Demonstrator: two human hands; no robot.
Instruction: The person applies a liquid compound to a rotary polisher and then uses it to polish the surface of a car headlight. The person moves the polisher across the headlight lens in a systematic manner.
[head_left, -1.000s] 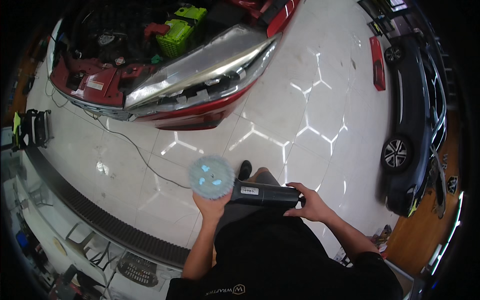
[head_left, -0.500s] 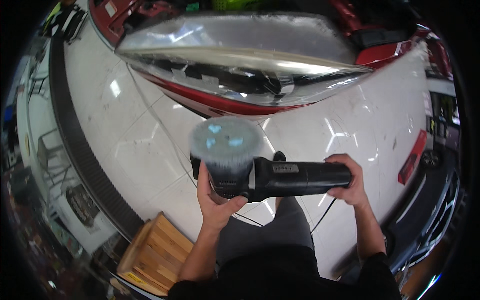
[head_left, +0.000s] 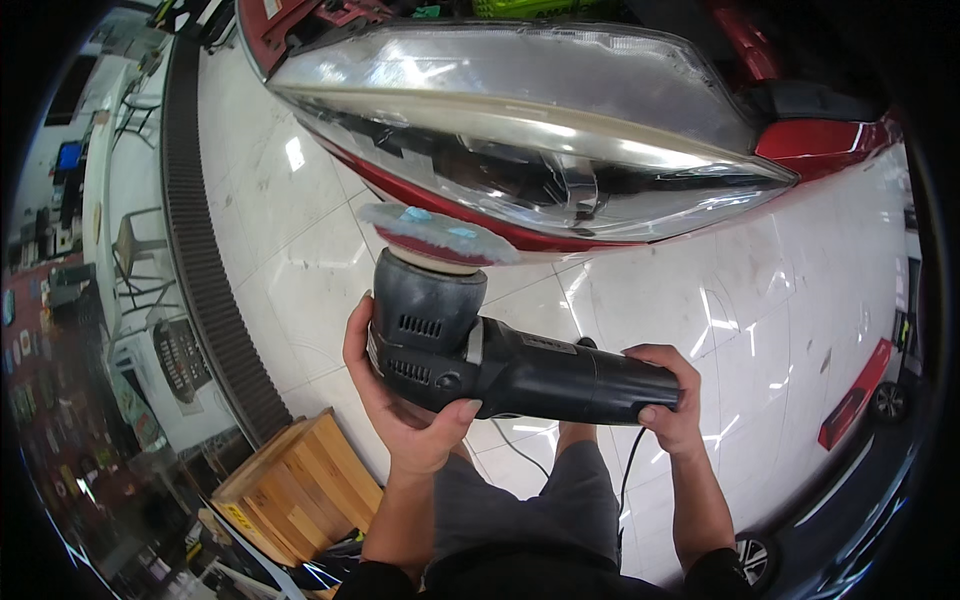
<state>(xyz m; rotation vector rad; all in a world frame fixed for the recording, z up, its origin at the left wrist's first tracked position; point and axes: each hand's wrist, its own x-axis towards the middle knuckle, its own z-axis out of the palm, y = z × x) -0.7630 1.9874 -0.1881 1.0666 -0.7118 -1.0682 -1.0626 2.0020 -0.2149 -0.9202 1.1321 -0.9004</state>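
Between my two hands I hold a black electric polisher (head_left: 560, 375). My left hand (head_left: 405, 425) is wrapped under and around its head, thumb along the front side. My right hand (head_left: 668, 400) grips the rear end of the handle, where a black power cord (head_left: 627, 470) hangs down. On the polisher's head sits a fluffy wool pad (head_left: 445, 236) with several light-blue dabs of paste, tilted so its face points up and away from me. Just beyond the pad is a large clear car headlight (head_left: 480, 150), set in a red car body. A gap shows between pad and lens.
A wooden box (head_left: 300, 485) stands at my lower left. Along the left runs a dark ribbed floor strip (head_left: 200, 240), with a chair (head_left: 135, 250) past it. To the right are a dark car (head_left: 850, 480) and a long red object (head_left: 855, 395) on the tiled floor.
The polisher has tilted, so its pad now faces the headlight rather than upward toward me. The pad, blurred before, now looks sharp. The headlight appears nearer and further right in the view.
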